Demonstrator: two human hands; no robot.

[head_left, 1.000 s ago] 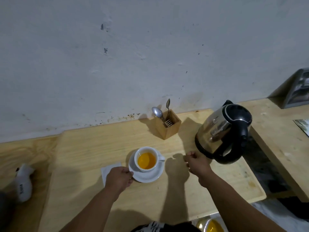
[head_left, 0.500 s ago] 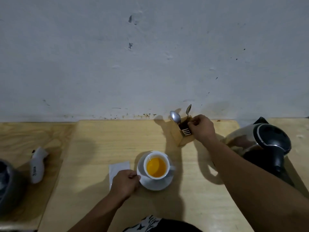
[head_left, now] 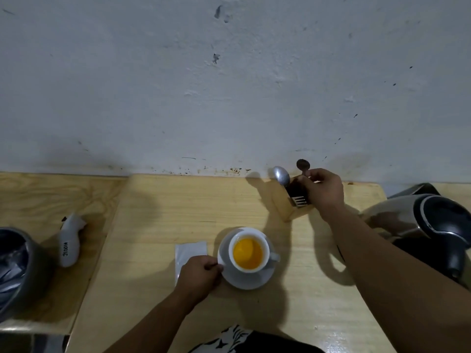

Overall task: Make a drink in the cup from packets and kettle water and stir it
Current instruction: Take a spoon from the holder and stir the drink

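Head view looks down on a pale wooden table (head_left: 158, 225) pushed against a scuffed white wall (head_left: 229, 85), and right at centre sits the cup (head_left: 249, 253), white, filled with bright orange drink, standing upright on its white saucer (head_left: 252, 280). At the cup's nine o'clock the left hand (head_left: 201, 273) is curled into a loose fist, fingertips pinching the saucer's rim and touching it. Under that hand, partly covered, lies a flat white packet (head_left: 190, 250) just beside the saucer. Up at one o'clock from the cup, near the wall, stands a small wooden holder (head_left: 286, 212) with a big spoon (head_left: 281, 175) poking out bowl-up and a fork (head_left: 299, 201) tines-up at its front edge. The right hand (head_left: 323, 192) is over that holder, fingers closed around the stem of a small spoon (head_left: 303, 166) whose dark bowl sticks up above the knuckles. At three o'clock, beyond the right forearm, the steel kettle (head_left: 397, 220) with its black lid and handle rests on the table, well apart from the cup. Far off at nine o'clock, on a neighbouring wooden surface, a white crumpled pouch (head_left: 70, 244) lies beside a dark round bin (head_left: 15, 271) lined with plastic.
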